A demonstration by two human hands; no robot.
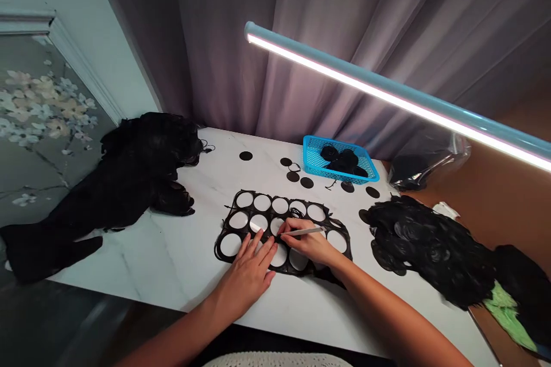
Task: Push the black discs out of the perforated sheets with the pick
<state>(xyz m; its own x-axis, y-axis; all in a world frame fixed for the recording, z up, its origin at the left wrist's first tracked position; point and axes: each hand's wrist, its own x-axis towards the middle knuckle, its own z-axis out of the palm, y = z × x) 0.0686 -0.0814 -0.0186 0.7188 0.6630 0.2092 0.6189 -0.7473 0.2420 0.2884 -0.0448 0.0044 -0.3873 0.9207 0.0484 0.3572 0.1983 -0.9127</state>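
Observation:
A thin black sheet (270,215) with rows of large round holes lies flat on the white table, its edges ragged. My left hand (252,264) rests palm down at its lower edge, fingers spread and pressing on the sheet. Held in my right hand (307,238) is a slim pale pen-like tool (307,231), pinched between thumb and fingers with its tip down at the middle of the sheet. The tip itself is too small to make out. Just above that hand, a small tangle of thin black strips (297,213) sits over a hole.
A blue mesh basket (340,176) holds black pieces at the back. Several black discs (306,183) lie around it. Large black heaps cover the table's left (129,178) and right (430,241) sides. A lit tube lamp (365,83) hangs across above.

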